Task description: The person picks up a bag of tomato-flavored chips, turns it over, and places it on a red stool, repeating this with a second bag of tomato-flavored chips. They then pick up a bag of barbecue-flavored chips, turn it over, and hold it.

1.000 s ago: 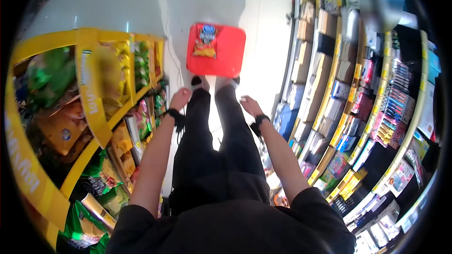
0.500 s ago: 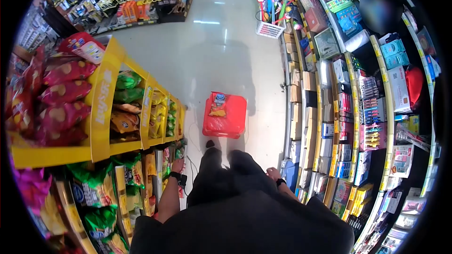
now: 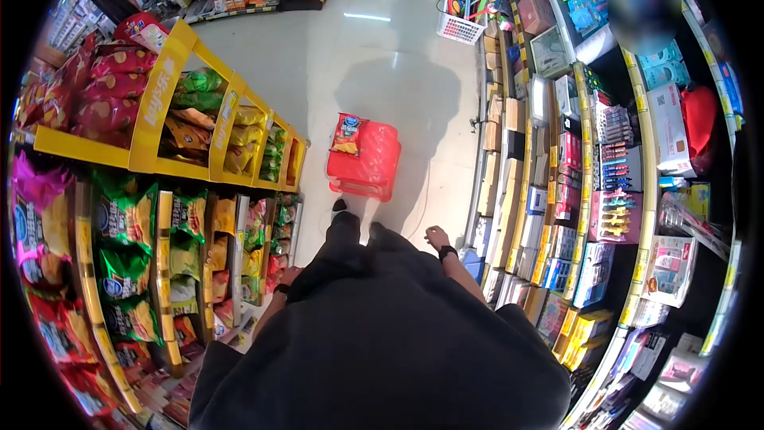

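A red plastic stool (image 3: 374,161) stands on the aisle floor in front of my feet. On the left part of its top lies a red bag of chips (image 3: 347,135). My right hand (image 3: 436,237) hangs beside my body, a dark band at its wrist, loosely curled with its fingers a little apart and nothing in it. It is nearest the right-hand shelves. My left hand (image 3: 291,275) hangs low by the snack shelves, partly covered by my dark clothing, its fingers hardly visible. Neither hand touches the stool or the bag.
Snack shelves with a yellow display rack (image 3: 159,103) and green chip bags (image 3: 126,271) line my left. Stationery shelves (image 3: 549,215) run along my right. A white basket (image 3: 460,29) of colourful items stands ahead on the right. A thin cord lies on the floor.
The stool and bag have shifted left and up in view as my viewpoint moved. My right hand has swung forward, while my left has dropped back against my clothing.
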Available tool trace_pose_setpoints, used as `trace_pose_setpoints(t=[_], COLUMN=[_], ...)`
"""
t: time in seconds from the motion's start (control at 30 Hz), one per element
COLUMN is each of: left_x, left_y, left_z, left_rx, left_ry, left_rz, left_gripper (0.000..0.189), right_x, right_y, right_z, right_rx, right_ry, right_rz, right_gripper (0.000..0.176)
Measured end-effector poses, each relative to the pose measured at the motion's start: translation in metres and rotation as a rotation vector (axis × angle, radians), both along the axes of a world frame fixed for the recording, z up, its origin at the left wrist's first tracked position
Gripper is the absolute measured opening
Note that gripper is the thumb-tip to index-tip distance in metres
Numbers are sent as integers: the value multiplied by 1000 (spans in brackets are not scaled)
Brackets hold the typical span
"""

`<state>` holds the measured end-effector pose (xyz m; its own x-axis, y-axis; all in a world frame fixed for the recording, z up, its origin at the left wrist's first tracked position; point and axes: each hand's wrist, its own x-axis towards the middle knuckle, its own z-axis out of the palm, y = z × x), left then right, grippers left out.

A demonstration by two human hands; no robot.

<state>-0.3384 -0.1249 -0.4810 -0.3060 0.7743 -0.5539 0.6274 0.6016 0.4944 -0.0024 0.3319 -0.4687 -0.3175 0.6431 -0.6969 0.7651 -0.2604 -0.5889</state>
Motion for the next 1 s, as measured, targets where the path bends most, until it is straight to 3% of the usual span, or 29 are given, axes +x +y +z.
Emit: trace_pose_setpoints(t=[0.03, 0.1, 0.13, 0.23, 0.27, 0.37, 0.4, 0.43, 0.5, 0.57, 0.63, 0.7, 0.73, 0.77, 0.87, 0.9, 0.97, 1.0], left_x=[17, 36, 49, 54, 56, 76, 86, 95, 111, 130, 145, 162, 170, 177, 197, 210, 228, 240], left_y=[20, -1, 15, 16, 8, 12, -14, -18, -23, -29, -28, -17, -27, -30, -36, -65, -82, -93], left_z=[29, 4, 48, 67, 61, 110, 92, 94, 101, 104, 111, 135, 138, 136, 155, 128, 117, 108], left_rx=[113, -30, -94, -300, -260, -246, -36, 14, 48, 8, -56, -213, -156, -192, -204, -76, -107, -103], left_ry=[13, -84, -121, -116, -104, -131, -82, -53, -88, -107, -134, -166, -103, -155, -230, -157, -140, -110], left_rz=[124, 377, 509, 550, 528, 618, 520, 521, 589, 614, 666, 920, 732, 912, 1118, 929, 931, 871], left_gripper=[36, 39, 41, 44, 49, 49, 45, 40, 39, 39, 38, 38, 39, 39, 39, 41, 32, 29], right_x=[-2, -9, -7, 1, 5, 35, 46, 57, 103, 112, 118, 124, 120, 114, 81, 63, 12, -11], right_y=[6, 12, 12, 7, 3, -16, -22, -25, -27, -33, -32, -22, -19, -14, -1, 8, 17, 18], right_z=[-8, 4, 1, 1, 5, -7, -5, -2, -62, -34, -21, -28, -31, -35, -66, -71, -58, -62], right_rx=[37, 66, 61, 5, -61, -188, -224, -257, -124, -322, -404, -472, -454, -434, -304, -235, -48, -3], right_ry=[21, 55, 66, 66, 46, 72, 47, 23, 23, -72, -232, -295, -348, -401, -265, -240, -241, -173], right_rz=[50, 87, 89, 80, 43, -41, -28, -15, 472, 151, 20, 70, 94, 117, 263, 383, 504, 450], right_gripper=[37, 37, 37, 37, 36, 36, 34, 32, 28, 27, 27, 22, 23, 24, 28, 29, 30, 31])
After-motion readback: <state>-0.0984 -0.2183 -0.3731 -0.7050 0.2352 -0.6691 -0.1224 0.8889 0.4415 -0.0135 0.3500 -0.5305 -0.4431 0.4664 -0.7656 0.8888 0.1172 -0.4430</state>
